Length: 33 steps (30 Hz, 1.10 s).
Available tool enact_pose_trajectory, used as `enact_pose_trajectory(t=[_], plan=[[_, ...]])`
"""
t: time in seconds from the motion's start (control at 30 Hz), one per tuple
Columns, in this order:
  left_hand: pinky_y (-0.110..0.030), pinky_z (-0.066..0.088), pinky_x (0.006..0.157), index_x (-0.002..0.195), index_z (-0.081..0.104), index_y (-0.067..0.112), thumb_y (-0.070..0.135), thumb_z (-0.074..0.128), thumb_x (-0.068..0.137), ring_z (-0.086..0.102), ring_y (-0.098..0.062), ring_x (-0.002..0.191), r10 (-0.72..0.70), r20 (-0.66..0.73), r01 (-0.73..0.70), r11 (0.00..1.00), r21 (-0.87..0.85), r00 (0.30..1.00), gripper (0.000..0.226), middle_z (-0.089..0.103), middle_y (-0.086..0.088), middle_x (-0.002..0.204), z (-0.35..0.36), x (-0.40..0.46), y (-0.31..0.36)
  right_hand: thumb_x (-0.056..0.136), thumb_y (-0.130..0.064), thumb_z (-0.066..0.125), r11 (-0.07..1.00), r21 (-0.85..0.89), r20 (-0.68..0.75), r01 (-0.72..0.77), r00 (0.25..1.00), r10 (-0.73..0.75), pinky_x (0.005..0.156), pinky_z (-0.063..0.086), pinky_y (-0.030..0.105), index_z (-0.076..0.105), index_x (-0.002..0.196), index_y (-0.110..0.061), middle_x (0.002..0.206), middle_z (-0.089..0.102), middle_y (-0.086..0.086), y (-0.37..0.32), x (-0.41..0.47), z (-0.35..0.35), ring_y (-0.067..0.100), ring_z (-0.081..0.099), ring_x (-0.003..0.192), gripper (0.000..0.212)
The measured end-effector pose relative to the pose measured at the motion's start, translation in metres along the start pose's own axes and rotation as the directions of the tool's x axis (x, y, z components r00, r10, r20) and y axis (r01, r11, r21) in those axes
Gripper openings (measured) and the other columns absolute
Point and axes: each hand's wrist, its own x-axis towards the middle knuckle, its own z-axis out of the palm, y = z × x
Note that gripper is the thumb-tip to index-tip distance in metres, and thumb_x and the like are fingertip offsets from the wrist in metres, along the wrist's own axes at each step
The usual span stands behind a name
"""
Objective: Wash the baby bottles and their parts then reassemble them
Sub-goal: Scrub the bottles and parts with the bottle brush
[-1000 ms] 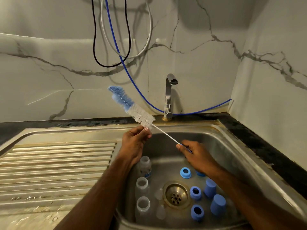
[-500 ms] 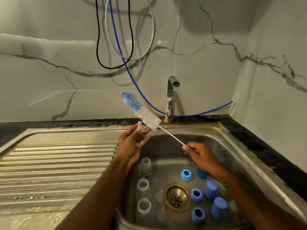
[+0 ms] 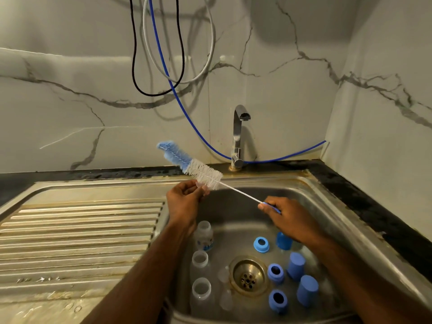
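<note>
My right hand [image 3: 288, 217] grips the thin handle of a blue and white bottle brush [image 3: 190, 166], held up over the sink with its bristles to the upper left. My left hand [image 3: 184, 201] pinches a small clear teat [image 3: 201, 184] against the white bristles. Three clear bottles [image 3: 201, 259] stand upright in the sink's left part. Blue collar rings [image 3: 261, 244] and blue caps [image 3: 295, 265] lie right of the drain. Clear teats [image 3: 225, 300] lie between the bottles and the drain.
The steel sink [image 3: 327, 206] has a drain [image 3: 248, 275] in its floor and a ribbed draining board [image 3: 77, 232] on the left. A chrome tap [image 3: 238, 136] stands behind. A blue hose [image 3: 187, 113] and cables hang on the marble wall. A dark counter edge [image 3: 364, 202] runs right.
The brush has shifted right and lower across the frames. My left hand now pinches a clear teat at the white bristles. My right hand stays on the handle.
</note>
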Motion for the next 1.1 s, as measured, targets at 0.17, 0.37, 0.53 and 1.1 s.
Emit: enact_pose_trajectory(t=[0.17, 0.37, 0.53, 1.1], plan=[[-0.025, 0.060, 0.066, 0.101, 0.072, 0.009, 0.003, 0.070, 0.090, 0.072, -0.014, 0.071, -0.026, -0.054, 0.021, 0.996, -0.082, 0.998, 0.012, 0.076, -0.003, 0.079, -0.008, 0.006, 0.003, 0.099, -0.048, 0.052, 1.000, 0.020, 0.046, 0.006, 0.999, -0.007, 0.066, 0.052, 0.041, 0.060, 0.075, -0.028, 0.064, 0.059, -0.003, 0.007, 0.003, -0.009, 0.012, 0.056, 0.061, 0.032], [-0.029, 0.060, 0.071, 0.105, 0.071, 0.005, -0.005, 0.067, 0.088, 0.072, -0.020, 0.081, -0.109, 0.165, 0.108, 0.994, 0.014, 0.980, 0.020, 0.076, -0.013, 0.096, -0.007, 0.004, -0.006, 0.099, -0.049, 0.051, 0.999, 0.023, 0.113, -0.024, 0.993, 0.022, 0.071, 0.053, 0.043, 0.062, 0.078, -0.026, 0.069, 0.062, 0.000, -0.001, 0.000, 0.000, 0.014, 0.060, 0.067, 0.032], [-0.028, 0.061, 0.071, 0.109, 0.069, 0.002, -0.006, 0.063, 0.091, 0.073, -0.019, 0.083, -0.136, 0.159, 0.164, 0.971, -0.176, 0.978, 0.020, 0.075, -0.016, 0.101, 0.002, 0.001, -0.004, 0.098, -0.055, 0.047, 1.000, 0.023, 0.039, -0.007, 0.999, 0.006, 0.063, 0.051, 0.035, 0.059, 0.078, -0.032, 0.069, 0.061, -0.006, -0.010, 0.002, 0.007, 0.009, 0.058, 0.063, 0.033], [-0.040, 0.060, 0.091, 0.112, 0.064, 0.006, 0.002, 0.063, 0.093, 0.075, -0.026, 0.098, -0.183, -0.074, 0.125, 0.867, -0.482, 0.980, 0.019, 0.072, -0.018, 0.111, -0.016, 0.011, 0.009, 0.101, -0.039, 0.054, 0.950, 0.257, 0.221, -0.178, 0.968, 0.122, 0.060, 0.041, 0.029, 0.066, 0.077, -0.020, 0.058, 0.052, -0.005, -0.010, -0.005, -0.001, 0.009, 0.046, 0.057, 0.033]])
